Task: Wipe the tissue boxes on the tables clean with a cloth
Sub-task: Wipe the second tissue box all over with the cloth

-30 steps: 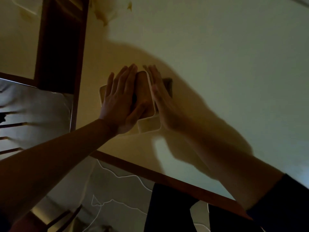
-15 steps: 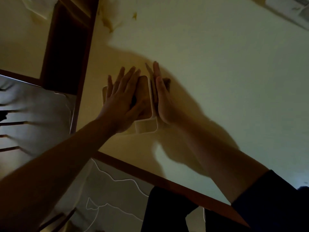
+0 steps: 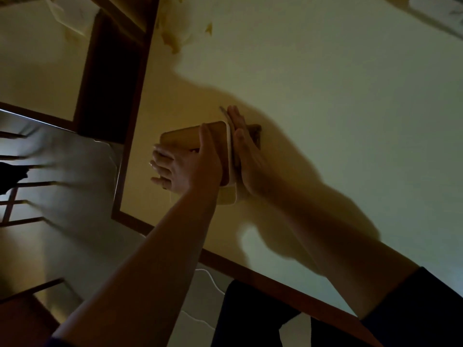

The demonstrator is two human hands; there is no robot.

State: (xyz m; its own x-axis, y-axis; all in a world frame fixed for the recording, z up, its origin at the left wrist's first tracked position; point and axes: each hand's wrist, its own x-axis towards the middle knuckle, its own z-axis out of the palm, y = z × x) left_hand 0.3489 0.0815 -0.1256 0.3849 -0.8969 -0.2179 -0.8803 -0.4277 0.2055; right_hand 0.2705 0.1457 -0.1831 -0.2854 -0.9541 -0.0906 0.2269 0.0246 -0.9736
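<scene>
Head view: the light is dim and yellowish, and the frame is tilted. A pale table top fills the upper right, edged by a dark wooden rim that runs diagonally toward the lower right. Large soft shadows of the arms lie across the table. Beyond the left edge there is a pale floor with thin white vein lines, and dark wooden chair frames stand at the far left. The person's dark trouser legs show below the table rim.

The tissue box, tan with rounded corners, is near the table's left edge, held between both hands and turned on its side. The left hand grips its near side, thumb up over the box and fingers curled beneath. The right hand is flat, fingers straight, pressing a pale cloth against the box's right face. The cloth's lower end hangs below the box.
</scene>
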